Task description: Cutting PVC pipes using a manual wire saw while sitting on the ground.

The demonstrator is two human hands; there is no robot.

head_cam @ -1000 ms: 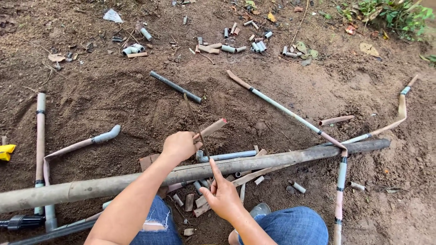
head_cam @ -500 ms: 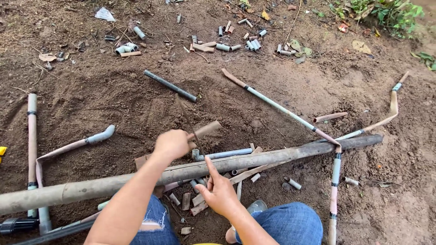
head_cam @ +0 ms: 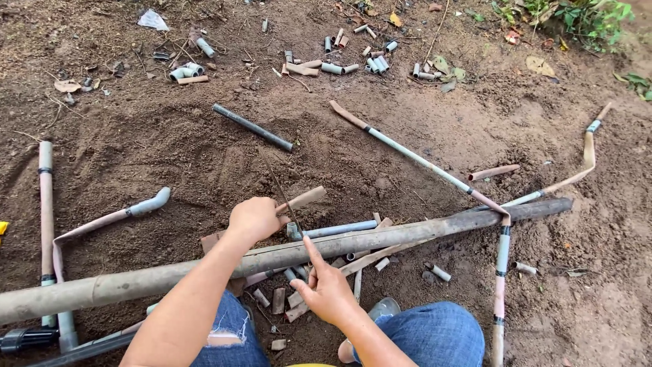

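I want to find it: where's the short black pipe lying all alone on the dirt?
In the head view, the black pipe lies slanted on the soil, upper middle-left, beyond the left hand and below the scattered grey pipe bits.

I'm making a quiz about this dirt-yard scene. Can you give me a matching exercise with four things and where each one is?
Things:
1. left hand
2. right hand
3. black pipe
4. green plants

Places:
A. top right corner
B. alone on the soil above the hands
C. closed around a brown pipe piece
D. forefinger laid on the long pole

Pairs: 1-C, 2-D, 3-B, 4-A
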